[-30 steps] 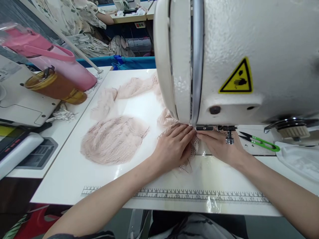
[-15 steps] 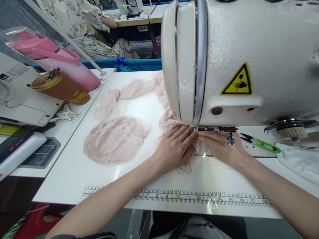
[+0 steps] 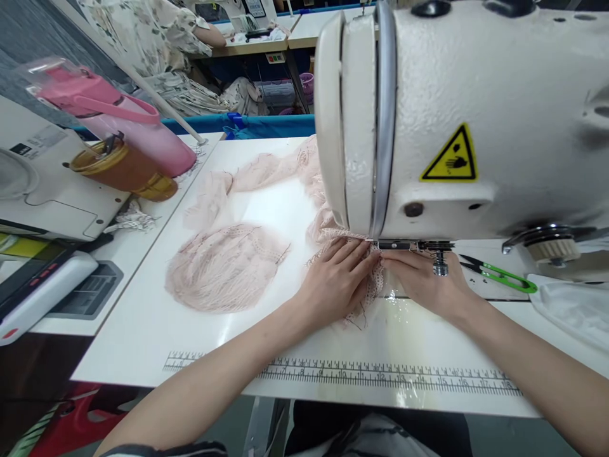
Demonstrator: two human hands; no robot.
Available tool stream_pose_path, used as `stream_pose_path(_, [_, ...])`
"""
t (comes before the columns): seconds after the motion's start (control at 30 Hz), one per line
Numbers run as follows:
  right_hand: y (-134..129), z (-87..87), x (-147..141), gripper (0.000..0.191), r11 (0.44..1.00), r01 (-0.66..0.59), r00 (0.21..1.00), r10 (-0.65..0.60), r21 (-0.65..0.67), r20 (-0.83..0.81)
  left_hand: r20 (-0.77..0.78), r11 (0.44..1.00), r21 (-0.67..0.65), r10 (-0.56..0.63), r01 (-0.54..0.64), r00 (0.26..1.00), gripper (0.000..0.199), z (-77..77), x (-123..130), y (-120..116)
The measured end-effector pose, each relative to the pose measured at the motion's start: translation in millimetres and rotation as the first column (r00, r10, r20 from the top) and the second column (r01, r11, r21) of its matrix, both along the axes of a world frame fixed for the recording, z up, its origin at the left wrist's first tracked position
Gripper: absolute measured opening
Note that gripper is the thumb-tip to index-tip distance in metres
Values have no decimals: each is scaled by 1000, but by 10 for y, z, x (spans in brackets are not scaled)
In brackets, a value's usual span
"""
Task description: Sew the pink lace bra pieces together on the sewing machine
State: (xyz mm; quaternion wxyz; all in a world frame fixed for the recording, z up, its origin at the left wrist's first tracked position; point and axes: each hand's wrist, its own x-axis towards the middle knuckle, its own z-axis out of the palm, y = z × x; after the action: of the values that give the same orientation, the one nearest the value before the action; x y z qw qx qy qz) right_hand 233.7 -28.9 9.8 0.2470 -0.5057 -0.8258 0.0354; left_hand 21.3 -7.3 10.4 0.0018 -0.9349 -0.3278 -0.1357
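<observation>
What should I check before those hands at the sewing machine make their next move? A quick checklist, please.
1. Left hand resting on the pink lace fabric: ok.
2. Right hand clear of the needle: cannot tell; the needle point isn't visible.
3. Rounded fabric pile apart from the left forearm: ok.
4. Green snips clear of the fabric: ok, lying beyond the right hand.
5. Loose threads trimmed: not ok; some trail below the left hand.

View tilted up, more sewing machine [image 3: 495, 95] showing
</observation>
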Motion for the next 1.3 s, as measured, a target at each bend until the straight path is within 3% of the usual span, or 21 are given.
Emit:
stream_pose_path(0.13, [15, -6, -18, 25, 993, 39, 996, -47, -113, -73, -1, 1000, 5, -2, 2, 1000, 39, 7, 6, 16])
stream_pose_path(0.37, [33, -14, -26, 25, 988, 54, 995, -65, -146, -73, 15, 1000, 26, 7, -8, 1000, 37, 13, 12, 38])
stream_pose_path(0.57, [70, -90, -5, 23, 998, 33, 999, -34, -57, -8, 27, 986, 169, -20, 15, 999, 35, 21, 7, 6])
stream_pose_path(0.77, [51, -101, -3, 34, 982, -66, 985, 35, 175, 171, 89, 948, 302, -129, 97, 988, 24, 139, -12, -116])
stream_pose_path(0.87, [36, -72, -10, 31, 958, -149, 974, 98, 245, 206, 63, 920, 350, -212, 177, 975, 18, 259, -31, -157])
stream_pose_path(1.0, [32, -51, -1, 26, 933, -204, 971, 153, 296, 186, -38, 831, 388, -417, 398, 908, 55, 370, -207, -235])
stream_pose_path(1.07, [36, -55, 8, 27, 929, -209, 970, 159, 304, 183, -117, 782, 420, -457, 461, 882, 51, 363, -347, -310])
stream_pose_path(1.1, [38, -59, 12, 28, 929, -213, 969, 162, 303, 186, -152, 782, 426, -433, 454, 888, 40, 345, -411, -357])
stream_pose_path(1.17, [41, -68, 16, 29, 932, -226, 967, 180, 284, 179, -164, 837, 417, -313, 353, 936, 17, 304, -497, -451])
stream_pose_path(1.3, [37, -76, 21, 30, 949, -256, 966, 245, 184, 83, 56, 972, 230, -69, 55, 996, 18, 312, -474, -549])
